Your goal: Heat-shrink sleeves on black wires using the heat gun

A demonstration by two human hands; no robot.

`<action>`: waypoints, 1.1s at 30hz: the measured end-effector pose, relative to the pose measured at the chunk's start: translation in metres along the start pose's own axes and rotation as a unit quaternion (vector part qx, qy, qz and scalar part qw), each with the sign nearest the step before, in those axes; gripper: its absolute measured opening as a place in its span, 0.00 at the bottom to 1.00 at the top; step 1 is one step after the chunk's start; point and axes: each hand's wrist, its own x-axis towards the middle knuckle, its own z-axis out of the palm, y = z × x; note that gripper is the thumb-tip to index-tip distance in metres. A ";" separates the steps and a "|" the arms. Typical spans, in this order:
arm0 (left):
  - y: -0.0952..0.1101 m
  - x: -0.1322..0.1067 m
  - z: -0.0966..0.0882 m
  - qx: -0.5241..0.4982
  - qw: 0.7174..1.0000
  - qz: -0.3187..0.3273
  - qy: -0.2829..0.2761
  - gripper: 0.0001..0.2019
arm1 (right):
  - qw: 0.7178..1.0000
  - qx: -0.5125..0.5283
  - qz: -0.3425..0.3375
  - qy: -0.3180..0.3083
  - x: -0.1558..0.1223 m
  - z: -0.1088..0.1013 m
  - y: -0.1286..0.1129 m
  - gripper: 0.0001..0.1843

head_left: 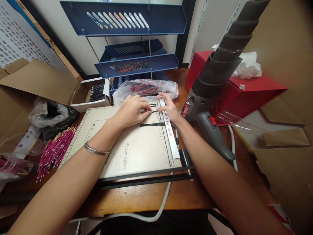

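Observation:
My left hand rests over the cream board of a paper cutter, thumb and fingertips pinched together at a short thin black cord. My right hand lies across the cutter's white strip. Its thumb and index finger are spread apart, with the thumb near the end of that cord. Another short black piece is just beyond the left fingertips. Closer to me, a bundle of longer black cords lies flat, reaching under the white strip. The right hand's lower fingers are partly hidden.
A grey heat gun stands at right before a red box. Behind the board are a plastic bag and a blue rack. Magenta wires lie at left, near a box of black cords. A cable crosses the front edge.

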 end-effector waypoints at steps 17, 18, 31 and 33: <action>-0.008 0.002 0.005 -0.037 0.999 0.022 0.001 0.10 | 0.998 -0.031 -0.026 -0.037 0.002 -0.008 0.010 0.53; -0.008 0.002 0.005 -0.036 0.999 0.023 0.000 0.10 | 0.999 -0.031 -0.025 -0.037 0.002 -0.007 0.010 0.53; -0.005 0.000 0.005 -0.021 1.000 -0.016 0.010 0.11 | 1.000 -0.008 0.003 0.004 0.002 -0.002 0.003 0.45; -0.006 0.000 0.006 -0.036 0.999 -0.017 0.012 0.11 | 1.000 -0.019 0.000 0.004 0.003 -0.002 0.005 0.46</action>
